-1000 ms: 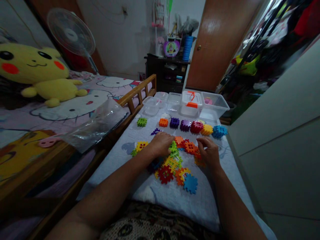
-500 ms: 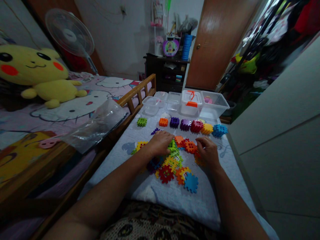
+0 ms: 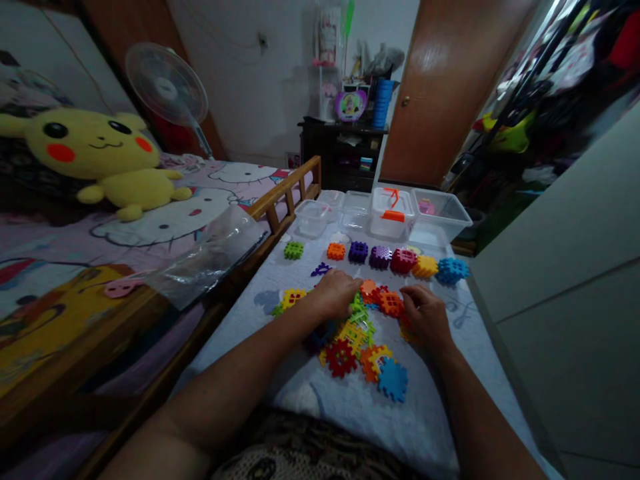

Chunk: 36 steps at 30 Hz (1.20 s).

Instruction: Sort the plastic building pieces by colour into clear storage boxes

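Observation:
A loose pile of colourful interlocking plastic tiles (image 3: 367, 344) lies on a pale blue quilted cloth (image 3: 350, 400) in front of me. My left hand (image 3: 336, 293) rests on the pile's left side, its fingers curled over a green tile (image 3: 358, 305). My right hand (image 3: 425, 317) is at the pile's right edge, with its fingers pinched on an orange tile (image 3: 391, 303). Behind the hands runs a row of single-colour stacks: green (image 3: 293, 251), orange (image 3: 336, 251), purple (image 3: 358, 251), red (image 3: 404, 261), yellow (image 3: 425, 267) and blue (image 3: 453, 270).
Several clear plastic boxes (image 3: 440, 215) stand at the far end, one with an orange latch (image 3: 393, 215). A wooden bed rail (image 3: 285, 193) and a clear plastic bag (image 3: 210, 257) border the left. A yellow plush toy (image 3: 100, 153) and a fan (image 3: 167, 83) are further left. A grey panel (image 3: 565, 300) stands on the right.
My head has turned a little, which shifts the whole scene rightward and down. Both hands stay on the pile; the right hand's fingers have closed in on the orange tile.

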Motion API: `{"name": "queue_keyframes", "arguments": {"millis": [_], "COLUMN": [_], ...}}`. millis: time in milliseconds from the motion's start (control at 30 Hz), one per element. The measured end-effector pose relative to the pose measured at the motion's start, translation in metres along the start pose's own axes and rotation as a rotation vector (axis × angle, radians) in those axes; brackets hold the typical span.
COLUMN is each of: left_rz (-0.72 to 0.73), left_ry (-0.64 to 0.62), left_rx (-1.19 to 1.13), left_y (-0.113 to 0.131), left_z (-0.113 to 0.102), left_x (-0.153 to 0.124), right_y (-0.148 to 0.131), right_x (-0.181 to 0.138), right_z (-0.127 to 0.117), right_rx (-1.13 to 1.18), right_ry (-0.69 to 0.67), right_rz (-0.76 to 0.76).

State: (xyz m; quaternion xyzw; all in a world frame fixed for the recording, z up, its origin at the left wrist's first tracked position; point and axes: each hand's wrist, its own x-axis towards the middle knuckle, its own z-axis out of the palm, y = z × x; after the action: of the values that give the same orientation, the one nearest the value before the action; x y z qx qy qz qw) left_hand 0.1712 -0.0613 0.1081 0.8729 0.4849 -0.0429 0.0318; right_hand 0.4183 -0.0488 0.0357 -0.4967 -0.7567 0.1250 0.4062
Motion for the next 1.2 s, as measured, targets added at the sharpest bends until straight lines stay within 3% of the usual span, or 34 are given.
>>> {"name": "queue_keyframes", "arguments": {"millis": [367,1000,1100,1200], "left_rz": [0.036,0.026,0.036,-0.028], "left_ry": [-0.023,0.014,0.063,0.124], "left_rx": [-0.049,0.01,-0.025,-0.058], "left_y": [-0.015,0.008,-0.002,-0.034], "left_z": [0.004,-0.002,-0.007,-0.017], "left_x": [0.005,0.005,0.001,-0.003], "right_y": [0.001,-0.001,0.001,0.003], "right_x": [-0.001,-0.001,-0.002,-0.003], "right_z": [0.001,0.001,0.002,0.002], "right_rx": [-0.001,-0.016,-0.014,-0.017], "right_ry": [-0.047,-0.05,-0.052,-0.054], "right_rz": [0.014,0.01,0.004,-0.004]}}
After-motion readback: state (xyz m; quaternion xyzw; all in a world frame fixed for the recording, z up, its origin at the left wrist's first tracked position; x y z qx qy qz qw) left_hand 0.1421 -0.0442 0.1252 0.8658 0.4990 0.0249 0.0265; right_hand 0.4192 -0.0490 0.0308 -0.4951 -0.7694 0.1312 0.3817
